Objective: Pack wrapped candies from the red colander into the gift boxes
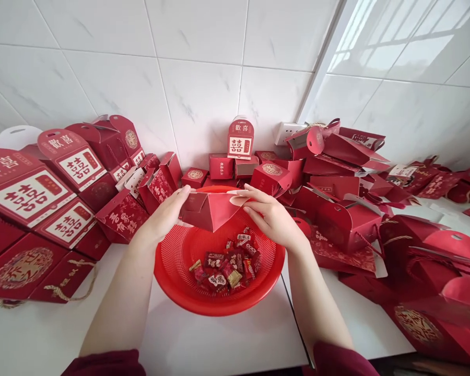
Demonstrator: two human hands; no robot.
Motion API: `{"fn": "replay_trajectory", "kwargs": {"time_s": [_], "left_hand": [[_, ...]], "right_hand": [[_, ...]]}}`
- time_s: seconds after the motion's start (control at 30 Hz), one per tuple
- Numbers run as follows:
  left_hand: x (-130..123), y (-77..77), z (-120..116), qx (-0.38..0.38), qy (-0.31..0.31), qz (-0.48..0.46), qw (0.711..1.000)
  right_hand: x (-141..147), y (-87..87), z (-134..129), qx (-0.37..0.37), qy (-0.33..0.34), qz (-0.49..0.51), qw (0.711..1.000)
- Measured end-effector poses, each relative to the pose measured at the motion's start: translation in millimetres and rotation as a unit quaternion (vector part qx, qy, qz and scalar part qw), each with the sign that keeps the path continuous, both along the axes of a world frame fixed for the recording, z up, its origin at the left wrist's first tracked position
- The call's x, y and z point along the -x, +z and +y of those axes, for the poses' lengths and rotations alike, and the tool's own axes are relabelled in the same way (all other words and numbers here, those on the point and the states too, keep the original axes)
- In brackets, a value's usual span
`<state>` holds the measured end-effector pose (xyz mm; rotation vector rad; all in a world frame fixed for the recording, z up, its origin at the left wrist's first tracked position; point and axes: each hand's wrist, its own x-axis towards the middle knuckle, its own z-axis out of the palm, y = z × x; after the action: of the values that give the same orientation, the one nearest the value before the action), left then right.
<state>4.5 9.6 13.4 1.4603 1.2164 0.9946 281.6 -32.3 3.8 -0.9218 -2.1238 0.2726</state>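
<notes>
Box (215, 211) in a two-handed grip over basket (176, 266)

Grasping its left end with the left hand (167, 210), its right end with the right hand (270, 214). Held above the red basket's back half, behind loose wrapped candies (234, 277). Flanked by more red boxes (25, 201), stacked at left, heaped at right.

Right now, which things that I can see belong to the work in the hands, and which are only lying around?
In use:
red carton, held between the left hand and right hand
red basket under it
wrapped sweets in the basket

Untouched, apparently just lying around:
stacked boxes at the left
jumbled boxes at the right
upright box near the wall
</notes>
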Motion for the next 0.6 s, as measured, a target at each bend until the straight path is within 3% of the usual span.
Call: {"fn": "replay_trajectory", "kwargs": {"time_s": [0.1,0.23,0.43,0.6], "left_hand": [[6.1,11.9,-6.8,0.045,-0.081,-0.002,0.996],[11.6,24.7,-17.7,-0.062,-0.164,0.114,0.978],[9.9,13.8,-11.4,-0.171,-0.208,0.279,0.922],[8.9,10.4,-3.8,-0.215,-0.242,0.319,0.891]], "right_hand": [[-2.8,-1.6,0.9,0.004,-0.004,0.005,1.000],[-8.8,-2.4,-1.0,0.029,-0.017,0.054,0.998],[-7.9,-8.1,1.6,0.083,-0.052,0.131,0.987],[-2.9,-8.4,1.8,0.127,-0.026,0.105,0.986]]}}
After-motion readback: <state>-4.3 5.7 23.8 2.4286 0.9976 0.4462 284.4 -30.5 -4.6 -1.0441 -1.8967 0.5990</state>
